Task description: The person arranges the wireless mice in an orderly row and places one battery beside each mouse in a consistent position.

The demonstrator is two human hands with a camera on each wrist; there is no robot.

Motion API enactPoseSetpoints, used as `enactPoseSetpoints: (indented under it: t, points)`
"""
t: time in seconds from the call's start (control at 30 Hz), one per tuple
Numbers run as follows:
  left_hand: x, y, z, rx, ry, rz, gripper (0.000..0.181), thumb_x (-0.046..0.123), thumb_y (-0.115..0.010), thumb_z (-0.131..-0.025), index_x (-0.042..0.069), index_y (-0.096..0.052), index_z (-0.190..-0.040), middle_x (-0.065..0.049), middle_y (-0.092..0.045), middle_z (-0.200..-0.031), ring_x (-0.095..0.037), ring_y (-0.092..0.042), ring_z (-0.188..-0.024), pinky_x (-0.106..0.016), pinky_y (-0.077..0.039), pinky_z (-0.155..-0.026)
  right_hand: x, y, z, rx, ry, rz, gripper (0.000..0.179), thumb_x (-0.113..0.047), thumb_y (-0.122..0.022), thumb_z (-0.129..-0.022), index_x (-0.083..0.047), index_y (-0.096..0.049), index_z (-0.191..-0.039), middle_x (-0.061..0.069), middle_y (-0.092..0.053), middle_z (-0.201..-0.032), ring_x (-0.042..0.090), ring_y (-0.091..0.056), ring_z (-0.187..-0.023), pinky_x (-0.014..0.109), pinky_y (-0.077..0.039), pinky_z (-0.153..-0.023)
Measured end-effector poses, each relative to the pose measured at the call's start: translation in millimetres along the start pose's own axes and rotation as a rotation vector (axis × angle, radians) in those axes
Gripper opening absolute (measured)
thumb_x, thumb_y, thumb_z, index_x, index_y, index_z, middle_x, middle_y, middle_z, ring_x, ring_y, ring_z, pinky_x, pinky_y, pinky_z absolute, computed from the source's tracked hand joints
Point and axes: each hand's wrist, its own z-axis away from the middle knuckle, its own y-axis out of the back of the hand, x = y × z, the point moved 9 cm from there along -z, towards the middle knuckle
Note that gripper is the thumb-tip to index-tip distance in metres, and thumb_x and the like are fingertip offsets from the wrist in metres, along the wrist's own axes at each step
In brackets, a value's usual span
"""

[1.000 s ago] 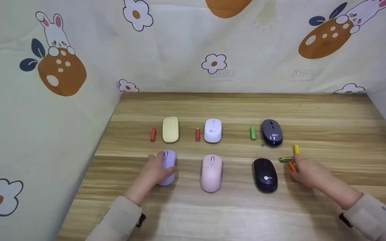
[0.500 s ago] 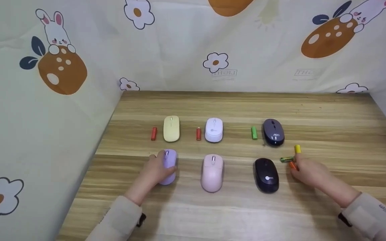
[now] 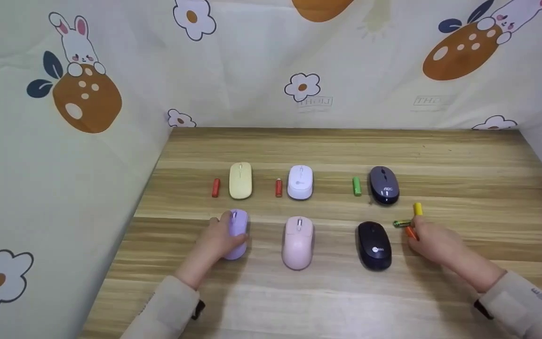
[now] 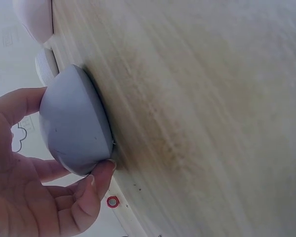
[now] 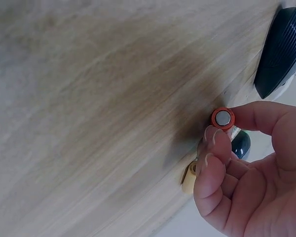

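Note:
At the left front of the table, my left hand (image 3: 217, 238) grips a lilac computer mouse (image 3: 239, 230) by its two sides, thumb on the right. The left wrist view shows the mouse (image 4: 76, 121) on the tabletop between thumb and fingers. Over on the right, my right hand (image 3: 435, 241) pinches an orange battery (image 3: 410, 233) between thumb and fingers. The flat end of that battery (image 5: 222, 118) faces the right wrist camera. Close to these fingertips lie a green battery (image 3: 401, 223) and a yellow battery (image 3: 418, 208), the latter partly hidden by the hand.
A pink mouse (image 3: 298, 242) and a black mouse (image 3: 374, 246) stand between the hands. Behind are a yellow mouse (image 3: 240, 181), a white mouse (image 3: 300, 182) and a dark grey mouse (image 3: 384, 185). Red batteries (image 3: 216, 187) and a light green battery (image 3: 356, 186) lie beside them. Patterned cloth (image 3: 243, 70) hangs behind.
The head view has shifted very slightly. Both hands keep the same hold, and the mice and batteries stay where they were.

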Motion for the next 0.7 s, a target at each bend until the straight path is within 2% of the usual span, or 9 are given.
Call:
enactPoseSetpoints:
  t: [0.47,0.7]
  points:
    - [0.4,0.3,0.0,-0.004,0.012,0.005,0.080,0.036,-0.067,-0.079,0.002,-0.030,-0.140,-0.032,-0.044,-0.121,-0.044,-0.052,-0.103,-0.052,-0.047,-0.081,-2.7,1.0,0.8,0.052,0.021,0.019,0.013,-0.010,-0.051,-0.083,-0.001,-0.043,-0.085,0.006,-0.044,-0.057,0.020,-0.043,-0.046,0.031,-0.034,-0.038]
    - [0.7,-0.9,0.1,-0.013,0.007,0.008,0.080,0.035,-0.067,-0.079,0.001,-0.029,-0.141,-0.032,-0.043,-0.121,-0.043,-0.053,-0.101,-0.051,-0.047,-0.080,-6.0,3.6,2.6,0.115,0.050,0.038,0.012,-0.010,-0.050,-0.085,0.000,-0.043,-0.083,0.006,-0.043,-0.054,0.021,-0.041,-0.044,0.033,-0.033,-0.037]
